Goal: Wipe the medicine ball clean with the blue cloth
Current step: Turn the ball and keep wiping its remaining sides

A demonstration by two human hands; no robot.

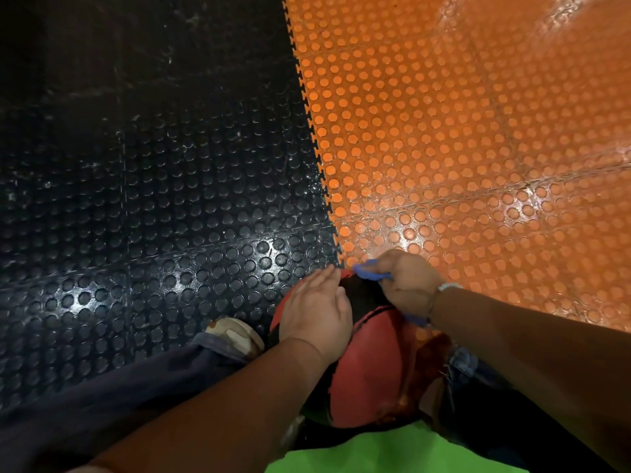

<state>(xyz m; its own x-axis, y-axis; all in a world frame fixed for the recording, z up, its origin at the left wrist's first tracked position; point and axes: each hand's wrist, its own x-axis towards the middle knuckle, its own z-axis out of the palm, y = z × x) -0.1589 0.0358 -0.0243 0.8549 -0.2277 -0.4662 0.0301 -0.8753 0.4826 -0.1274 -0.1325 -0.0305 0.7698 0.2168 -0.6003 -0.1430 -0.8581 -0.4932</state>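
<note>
Down on the studded gym floor, you have the medicine ball [372, 370] wedged between your legs, its worn red and black panels facing up toward you. Your left hand [316, 308] lies flat on the ball's upper left side, fingers straight and together, palm pressed to the surface and grasping nothing. Your right hand [408, 285] is curled tight around the blue cloth [370, 270], bunched against the far top of the ball where a black panel meets the red; one tip of the cloth pokes out past your knuckles and another scrap shows beneath your wrist. A pale bracelet [450, 286] circles that right wrist.

The ball sits right over the toothed seam [314, 141] where the black mat [153, 199] on your left locks into the orange mat [461, 148] on your right, both glossy under the overhead light. Your light-coloured shoe [235, 332] rests on the black mat just beside the ball, at the end of a dark trouser leg [102, 404]. A bright green shirt [386, 452] fills the bottom edge, close against the near side of the ball.
</note>
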